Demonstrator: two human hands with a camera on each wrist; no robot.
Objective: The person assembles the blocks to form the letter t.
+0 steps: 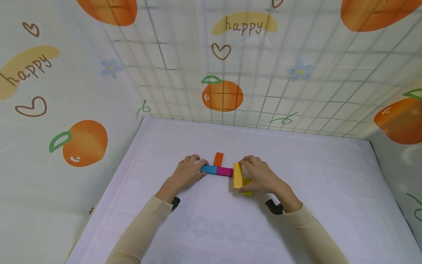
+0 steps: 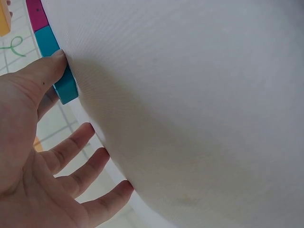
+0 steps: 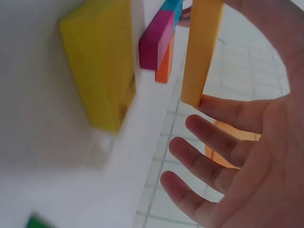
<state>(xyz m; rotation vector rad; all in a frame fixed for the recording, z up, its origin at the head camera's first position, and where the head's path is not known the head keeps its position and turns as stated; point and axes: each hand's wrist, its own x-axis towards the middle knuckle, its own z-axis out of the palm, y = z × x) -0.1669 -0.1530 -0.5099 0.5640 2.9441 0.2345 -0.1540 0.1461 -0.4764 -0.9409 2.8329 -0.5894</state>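
Pinching the orange-yellow block (image 1: 237, 175) between thumb and forefinger, the right hand (image 1: 260, 178) holds it by its two ends, the long piece standing on edge on the white table (image 1: 329, 183) (the right wrist view shows the other fingers spread loose behind it). Under that palm, just beside the held piece, lies a flat yellow block (image 3: 102, 61), partly hidden from the head camera. On the side away from the palm, the held block's face meets the end of the magenta block (image 1: 225, 171), which runs end to end into the blue block (image 1: 209, 169). At the far end of that row the left hand (image 1: 187, 172) grips the blue block, thumb tip pressed on its near edge, fingers curled over the far side. Behind the row's joint, an orange block (image 1: 218, 159) lies pointing away toward the fruit-printed backdrop (image 1: 222, 96).
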